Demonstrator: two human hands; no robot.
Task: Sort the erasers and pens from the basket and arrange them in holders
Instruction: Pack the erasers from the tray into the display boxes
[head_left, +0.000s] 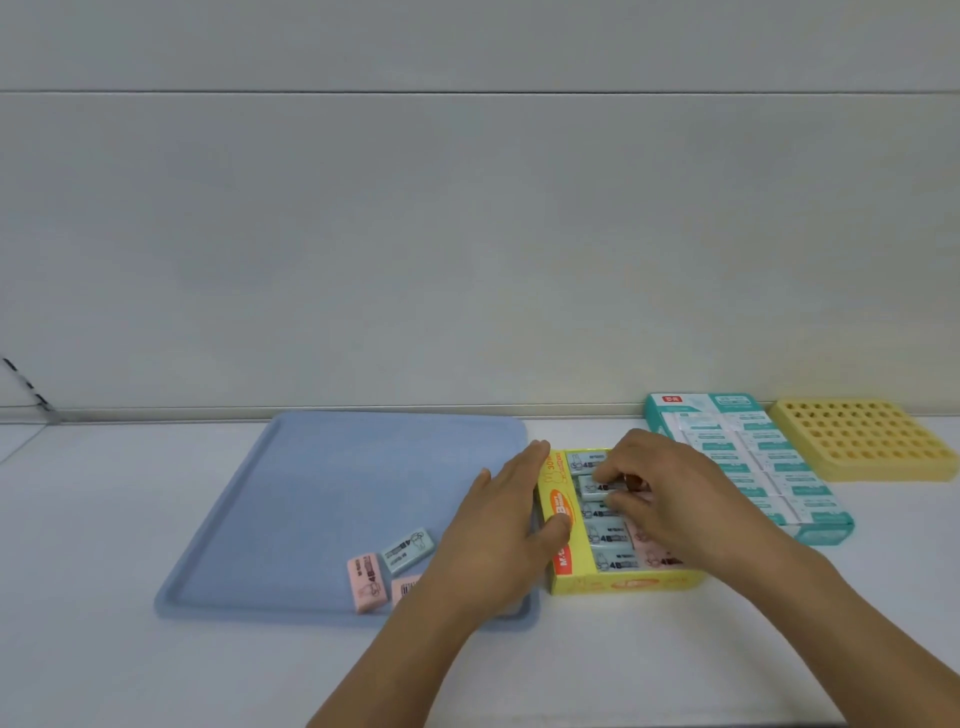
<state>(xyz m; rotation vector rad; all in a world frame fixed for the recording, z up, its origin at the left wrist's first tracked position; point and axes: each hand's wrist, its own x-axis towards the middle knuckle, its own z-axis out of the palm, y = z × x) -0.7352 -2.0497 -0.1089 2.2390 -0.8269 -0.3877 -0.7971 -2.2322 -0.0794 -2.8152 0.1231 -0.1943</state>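
Seating an eraser in the yellow box (623, 582).
Left hand (498, 540) flat, bracing its 9 o'clock wall; right hand (670, 493) pinches a blue eraser (597, 487). I'd press it level, snug against its neighbours.

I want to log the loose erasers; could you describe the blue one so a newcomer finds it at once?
Start at the big blue tray left of the yellow box. Three erasers lie near its front edge; the blue eraser is the rearmost, the others being pink.
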